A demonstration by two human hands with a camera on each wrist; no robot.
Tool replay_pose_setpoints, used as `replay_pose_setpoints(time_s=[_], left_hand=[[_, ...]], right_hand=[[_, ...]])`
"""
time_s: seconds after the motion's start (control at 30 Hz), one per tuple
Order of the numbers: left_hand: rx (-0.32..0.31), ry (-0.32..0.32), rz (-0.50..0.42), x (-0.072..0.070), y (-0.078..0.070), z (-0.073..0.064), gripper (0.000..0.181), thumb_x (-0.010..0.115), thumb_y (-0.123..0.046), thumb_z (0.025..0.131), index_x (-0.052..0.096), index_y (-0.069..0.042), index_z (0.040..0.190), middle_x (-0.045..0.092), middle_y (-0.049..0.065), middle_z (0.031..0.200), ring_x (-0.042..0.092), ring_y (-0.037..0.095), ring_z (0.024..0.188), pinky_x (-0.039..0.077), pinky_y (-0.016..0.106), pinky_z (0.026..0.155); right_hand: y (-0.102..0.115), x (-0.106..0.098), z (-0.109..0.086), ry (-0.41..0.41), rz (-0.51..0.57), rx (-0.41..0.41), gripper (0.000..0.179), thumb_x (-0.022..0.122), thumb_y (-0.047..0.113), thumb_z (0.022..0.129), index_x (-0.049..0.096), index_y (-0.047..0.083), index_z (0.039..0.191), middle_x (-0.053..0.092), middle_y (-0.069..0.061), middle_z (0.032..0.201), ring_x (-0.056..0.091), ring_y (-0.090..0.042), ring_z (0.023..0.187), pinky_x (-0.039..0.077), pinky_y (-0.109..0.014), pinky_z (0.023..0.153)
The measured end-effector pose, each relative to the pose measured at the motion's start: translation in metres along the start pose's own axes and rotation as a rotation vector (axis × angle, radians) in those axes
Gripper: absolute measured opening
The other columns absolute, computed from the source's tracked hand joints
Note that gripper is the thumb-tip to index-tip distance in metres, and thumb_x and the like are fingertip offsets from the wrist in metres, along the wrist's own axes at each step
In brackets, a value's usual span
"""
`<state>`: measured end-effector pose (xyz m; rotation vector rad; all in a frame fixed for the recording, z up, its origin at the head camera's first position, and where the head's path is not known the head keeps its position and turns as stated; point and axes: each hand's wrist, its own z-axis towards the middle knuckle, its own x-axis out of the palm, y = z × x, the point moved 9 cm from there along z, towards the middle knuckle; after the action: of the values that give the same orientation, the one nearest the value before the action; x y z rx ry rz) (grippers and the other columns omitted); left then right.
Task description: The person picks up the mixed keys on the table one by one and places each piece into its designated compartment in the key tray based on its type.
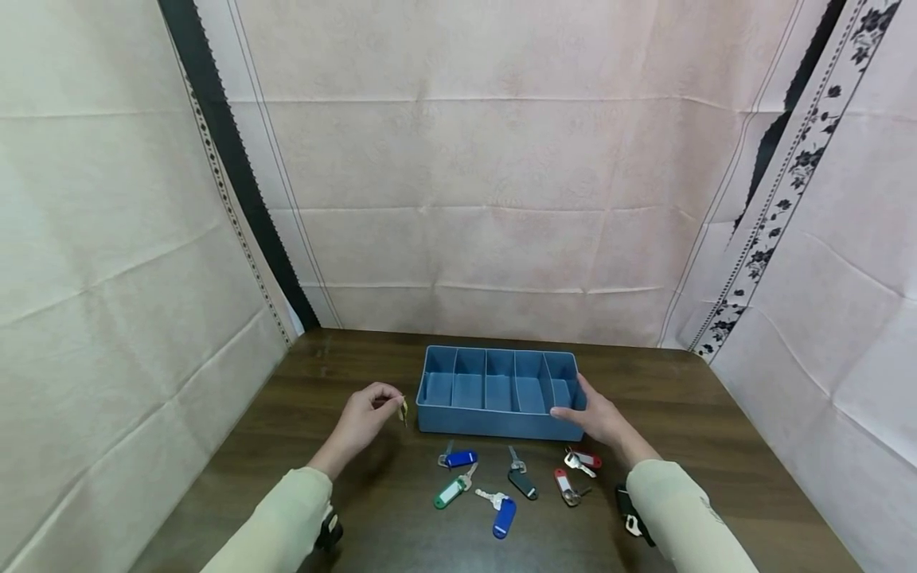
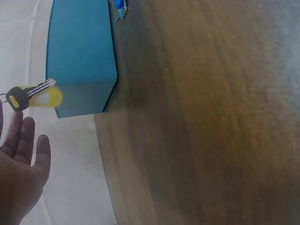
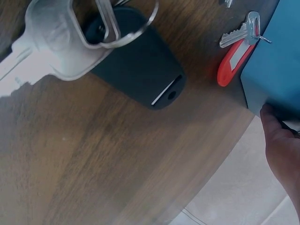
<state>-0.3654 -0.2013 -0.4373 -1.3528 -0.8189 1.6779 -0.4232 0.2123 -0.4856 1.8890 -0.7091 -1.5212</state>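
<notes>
My left hand [image 1: 368,418] pinches a key with a yellow tag, held up left of a blue compartment box [image 1: 494,423]. In the left wrist view the black-headed key [image 2: 18,98] hangs from its ring, with the blurred yellow tag [image 2: 56,97] behind it. The hand's other fingers are spread apart. At the box's right end, my right hand [image 1: 602,414] grips the front corner, thumb on the near rim and fingers along the right side. Part of that hand lies outside the right wrist view.
Before the box lie several tagged keys: blue tags [image 1: 462,458] [image 1: 505,519], a green tag [image 1: 449,493], a dark tag [image 1: 523,484], and red tags [image 1: 590,460] [image 1: 563,481]. A black tag [image 3: 140,70] with a key lies near my right wrist. Cloth [image 1: 466,175] hangs behind the table.
</notes>
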Motion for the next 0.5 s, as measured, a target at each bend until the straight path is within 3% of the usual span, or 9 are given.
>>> replay_pose_setpoints(time_s=[0.17,0.5], left_hand=[[-0.021,-0.007,-0.005,0.001,-0.003,0.005,0.008,0.066,-0.020,0.097,0.069,-0.013,0.097,0.066,0.002,0.102,0.059,0.021,0.093,0.050,0.034,0.081],[0.028,-0.023,-0.041,0.001,-0.018,0.019,0.014,0.066,-0.022,0.097,0.070,-0.008,0.099,0.066,0.005,0.103,0.057,0.020,0.091,0.048,0.034,0.079]], right_hand=[[0.000,0.000,-0.002,0.002,0.000,0.008,0.121,0.070,0.068,0.078,0.000,0.014,0.160,0.013,-0.029,0.160,0.017,-0.055,0.141,0.023,-0.074,0.103],[0.000,0.000,-0.001,-0.002,0.009,0.012,0.122,0.070,0.070,0.076,0.001,0.015,0.160,0.013,-0.028,0.160,0.016,-0.054,0.142,0.023,-0.074,0.103]])
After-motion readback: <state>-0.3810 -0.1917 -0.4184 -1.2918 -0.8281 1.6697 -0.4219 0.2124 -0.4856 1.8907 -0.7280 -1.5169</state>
